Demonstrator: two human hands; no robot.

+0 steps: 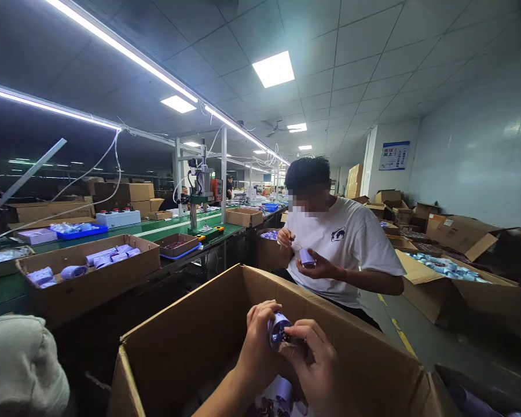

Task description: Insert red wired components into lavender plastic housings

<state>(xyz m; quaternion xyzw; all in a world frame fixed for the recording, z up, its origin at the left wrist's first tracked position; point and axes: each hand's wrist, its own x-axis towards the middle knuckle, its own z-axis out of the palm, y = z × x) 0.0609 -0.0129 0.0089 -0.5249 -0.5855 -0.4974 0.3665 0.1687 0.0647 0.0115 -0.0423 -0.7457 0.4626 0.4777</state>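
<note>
Lavender cylinder [276, 336], lower centre of the frame, held above a large open cardboard box [191, 330]. The left hand [257, 331] is closed around the cylinder's side, its open end turned toward the wearer, presumably so that the inside can be seen and reached. The right hand [315, 359] has its fingers bent, with the tips at that open end; whether they pinch something small or merely rest on the rim cannot be told. Holding the piece over the box probably lets anything dropped fall among the similar cylinders [283, 391] at the bottom of the frame. Right of centre, a co-worker [351, 249] in a white shirt holds a similar lavender piece [307, 258].

Edges and room: the box's far corner stands behind the hands, its rims running down toward the lower left and lower right. Inside, open space lies left of the left forearm; on the right, the wall comes near the right hand. Beyond the rim at left, a green surface [165, 227] carries a shallow carton [95, 298] of lavender cylinders, well apart from the hands.
</note>
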